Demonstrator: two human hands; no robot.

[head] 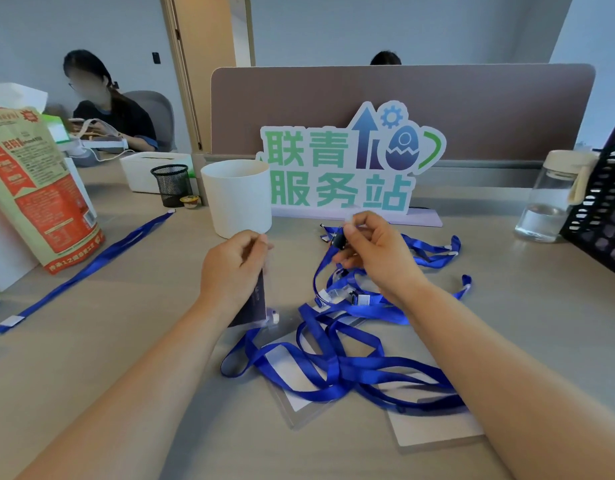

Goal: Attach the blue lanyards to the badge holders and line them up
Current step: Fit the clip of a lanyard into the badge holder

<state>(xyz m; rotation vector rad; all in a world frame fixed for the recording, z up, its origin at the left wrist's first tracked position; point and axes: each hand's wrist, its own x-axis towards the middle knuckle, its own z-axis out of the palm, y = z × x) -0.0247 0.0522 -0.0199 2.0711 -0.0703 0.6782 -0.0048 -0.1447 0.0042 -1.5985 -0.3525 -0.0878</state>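
Note:
My left hand [233, 268] grips a clear badge holder with a dark card [252, 306], held upright on edge above the desk. My right hand [375, 252] pinches the black clip end of a blue lanyard [339, 241] just right of it. A tangled pile of blue lanyards [337, 365] lies on the desk under and in front of my hands. It covers two clear badge holders with white cards [434, 427], [288, 375]. One more blue lanyard [87, 268] lies stretched out straight at the left.
A white cup [238, 197] and a green-lettered sign [344, 168] stand just behind my hands. A red snack bag [39, 192] is at the left, with a mesh pen cup [171, 185] behind. A water bottle [552, 202] and black mesh rack [603, 209] stand at the right. Another person sits at the back left.

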